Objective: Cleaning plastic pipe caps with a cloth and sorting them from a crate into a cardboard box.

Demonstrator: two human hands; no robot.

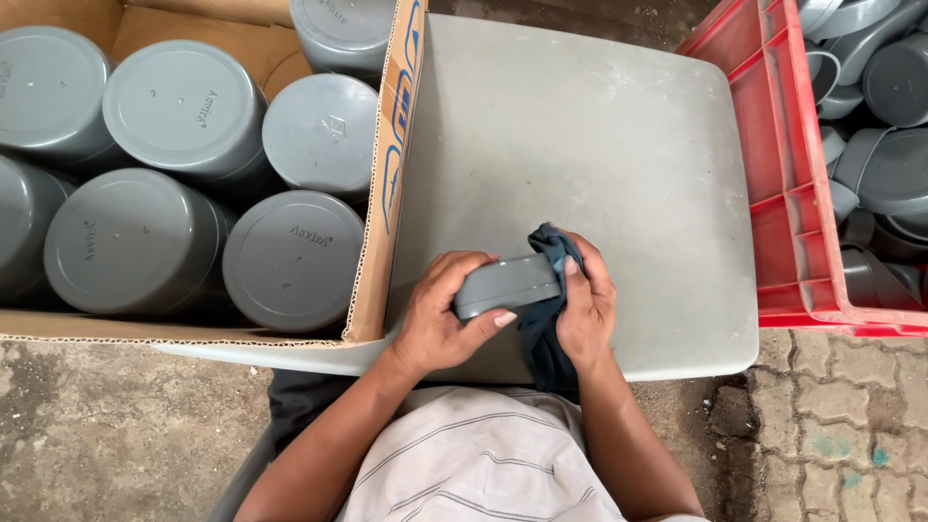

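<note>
Head view: L hand [440, 314] wraps fingers closed round a grey plastic pipe cap [507, 285], thumb along its lower rim. Cap is held on edge, long axis approx left-right w/ slight upward tilt to the right; side wall faces cam, flat end not visible. Cap looks smooth, matte grey, rounded edge. R hand [585, 309] fingers closed on a dark blue cloth [546, 324], pressing it vs cap's right end; cloth hangs below between the hands. Cap sits over the near edge of a grey plastic tabletop [580, 135], just above person's lap.

Left: cardboard box [391, 155] w/ upright grey caps [184, 106], box wall just beside L hand. Right: red plastic crate [773, 184] w/ more grey fittings [884, 164], well apart from R hand. Tabletop beyond hands is bare room. Paved floor [841, 425] below right.
</note>
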